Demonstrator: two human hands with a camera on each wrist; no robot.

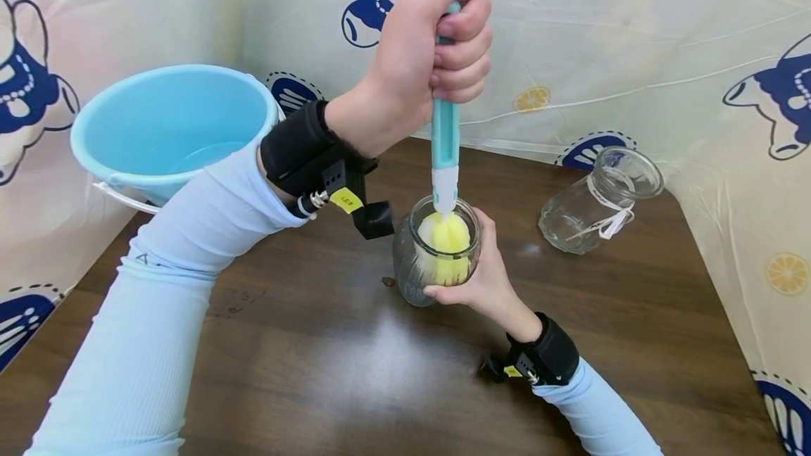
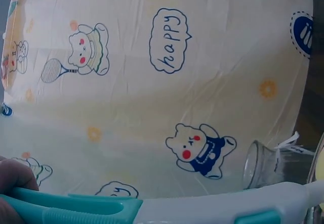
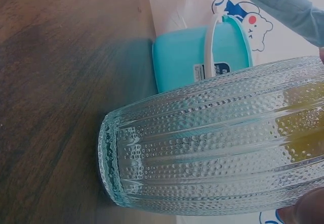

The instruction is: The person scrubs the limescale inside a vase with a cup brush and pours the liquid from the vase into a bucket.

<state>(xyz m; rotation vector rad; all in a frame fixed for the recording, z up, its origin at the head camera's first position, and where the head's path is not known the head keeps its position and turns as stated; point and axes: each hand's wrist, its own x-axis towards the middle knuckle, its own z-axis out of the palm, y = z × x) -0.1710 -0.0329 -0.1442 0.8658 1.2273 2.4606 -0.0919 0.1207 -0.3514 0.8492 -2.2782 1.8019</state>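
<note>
- Head view: the glass jar [image 1: 412, 266] stands over the table [image 1: 298, 371], below the left hand [image 1: 427, 48] and just left of the right hand [image 1: 481, 276], which grips its side near the mouth.
- The left hand is wrapped around the handle of the brush [image 1: 445, 132], held vertically, its sponge head [image 1: 450, 234] inside the jar.
- Far left is a blue bucket [image 1: 114, 111], partly covered by the left forearm; right of the jar and well apart is a second jar [image 1: 573, 213] with a white ribbon [image 1: 617, 220]. A patterned cloth [image 1: 633, 34] hangs behind.
- The sponge head, yellow and white, fills much of the jar's round mouth; the right hand covers part of the glass.
- Left wrist view: the left hand's fingers hold the turquoise end of the brush handle, which has a pale section toward the sponge; the second jar shows beyond it.
- Right wrist view: the jar partly blocks the bucket, whose handle is white. Its clear glass is ribbed and dimpled, with yellow showing through; little of the right hand is visible here.
</note>
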